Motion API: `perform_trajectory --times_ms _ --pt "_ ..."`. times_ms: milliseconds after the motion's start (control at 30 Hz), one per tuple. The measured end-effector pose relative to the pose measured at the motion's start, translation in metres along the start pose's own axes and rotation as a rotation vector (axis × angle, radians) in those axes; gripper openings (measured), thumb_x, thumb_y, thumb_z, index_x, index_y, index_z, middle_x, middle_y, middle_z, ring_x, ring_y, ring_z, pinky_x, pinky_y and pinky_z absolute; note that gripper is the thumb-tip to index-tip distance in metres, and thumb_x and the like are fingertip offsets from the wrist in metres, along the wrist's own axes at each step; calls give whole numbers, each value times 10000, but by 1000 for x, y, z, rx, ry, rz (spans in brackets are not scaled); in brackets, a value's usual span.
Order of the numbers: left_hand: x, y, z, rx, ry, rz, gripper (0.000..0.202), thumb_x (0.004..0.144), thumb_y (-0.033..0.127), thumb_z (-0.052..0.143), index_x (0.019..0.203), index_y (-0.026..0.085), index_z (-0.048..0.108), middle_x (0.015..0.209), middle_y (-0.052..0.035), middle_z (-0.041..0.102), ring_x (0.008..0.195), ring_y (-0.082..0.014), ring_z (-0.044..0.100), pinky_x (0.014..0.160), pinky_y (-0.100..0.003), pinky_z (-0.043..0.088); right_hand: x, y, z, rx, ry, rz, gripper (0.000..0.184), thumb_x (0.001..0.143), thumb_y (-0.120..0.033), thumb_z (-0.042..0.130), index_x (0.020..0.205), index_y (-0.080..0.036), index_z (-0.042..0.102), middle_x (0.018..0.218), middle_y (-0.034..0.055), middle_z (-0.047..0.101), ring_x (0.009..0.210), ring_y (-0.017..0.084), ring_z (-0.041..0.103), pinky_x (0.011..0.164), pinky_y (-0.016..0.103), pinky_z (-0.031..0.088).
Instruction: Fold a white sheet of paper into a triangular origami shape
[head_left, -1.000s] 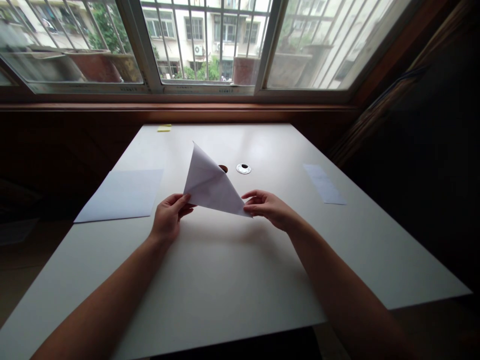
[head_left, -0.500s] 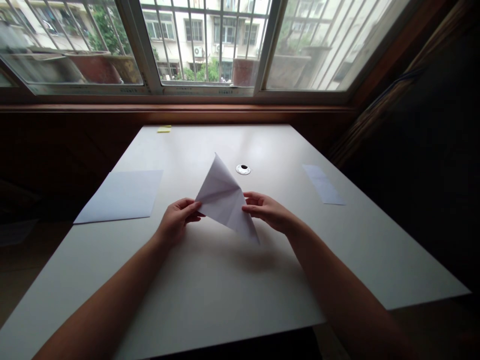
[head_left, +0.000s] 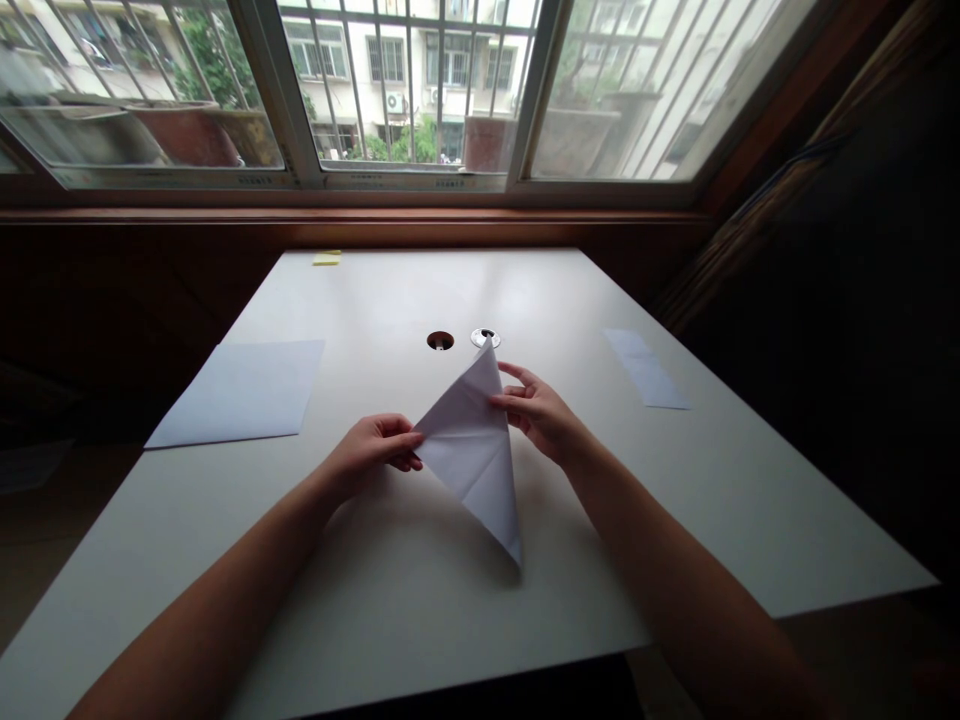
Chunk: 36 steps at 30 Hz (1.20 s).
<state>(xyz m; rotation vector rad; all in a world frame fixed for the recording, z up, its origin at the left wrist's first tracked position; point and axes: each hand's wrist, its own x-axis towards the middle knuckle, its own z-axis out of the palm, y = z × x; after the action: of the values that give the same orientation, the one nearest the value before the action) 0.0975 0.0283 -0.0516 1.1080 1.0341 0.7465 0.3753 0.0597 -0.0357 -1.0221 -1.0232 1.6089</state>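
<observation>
A folded sheet of white paper (head_left: 472, 435), roughly triangular and marked with crease lines, is held just above the white table (head_left: 390, 610). At its left corner my left hand (head_left: 382, 443) pinches it between thumb and fingers. My right hand (head_left: 538, 410) grips the right edge near the upper corner, thumb in front, the index finger stretched out along the top. One pointed corner hangs down towards the table's front edge. The fingertips behind the paper are hidden.
A stack of white paper (head_left: 240, 393) lies on the left side of the table. On the right is a narrow white paper strip (head_left: 646, 370). A dark round hole (head_left: 440, 341) and a silver-rimmed grommet (head_left: 480, 335) sit beyond the paper. A yellow sticky note (head_left: 327, 258) lies at the far edge.
The folded paper has turned and come lower and to the right, uncovering the dark hole. My left hand moved right and nearer; my right hand shifted slightly up along the edge.
</observation>
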Motion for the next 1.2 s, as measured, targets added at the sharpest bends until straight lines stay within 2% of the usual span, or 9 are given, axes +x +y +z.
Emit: perform_trajectory --times_ms 233,367,500,800,933,1200 --pt "-6 4 3 80 -122 -34 267 746 413 775 746 168 670 602 -42 670 589 -172 678 560 -240 504 -6 -2 8 18 -47 1 866 624 -234 867 1378 -306 448 924 14 718 869 217 685 777 334 530" --pt "-7 4 3 80 -132 -23 269 741 419 773 737 171 667 599 -38 658 582 -175 671 552 -248 504 -2 1 3 -19 28 -17 811 615 -267 873 1333 -286 495 846 7 712 791 204 676 728 324 524" --pt "-6 4 2 94 -133 -26 270 741 425 770 733 176 666 597 -43 661 587 -183 674 548 -251 500 3 1 -6 -22 88 -50 739 611 -283 876 1269 -285 540 845 7 709 794 198 666 720 320 521" --pt "-7 5 1 90 -125 -48 273 747 425 767 745 169 673 601 -47 659 589 -171 665 557 -242 486 3 -1 -10 17 146 -107 641 633 -265 859 1207 -286 576 797 -34 658 768 158 621 722 295 496" --pt "-5 3 1 52 -56 -1 266 755 418 766 774 167 679 643 -36 659 593 -151 644 586 -246 503 3 -1 -9 22 178 -146 632 628 -279 854 1195 -293 576 798 -43 648 779 157 618 743 305 496" --pt "3 -6 -1 9 155 208 255 777 394 755 838 161 670 775 -31 666 700 -141 623 646 -246 518 4 0 -10 20 186 -175 625 628 -288 855 1188 -290 578 766 -50 649 770 154 616 739 307 503"
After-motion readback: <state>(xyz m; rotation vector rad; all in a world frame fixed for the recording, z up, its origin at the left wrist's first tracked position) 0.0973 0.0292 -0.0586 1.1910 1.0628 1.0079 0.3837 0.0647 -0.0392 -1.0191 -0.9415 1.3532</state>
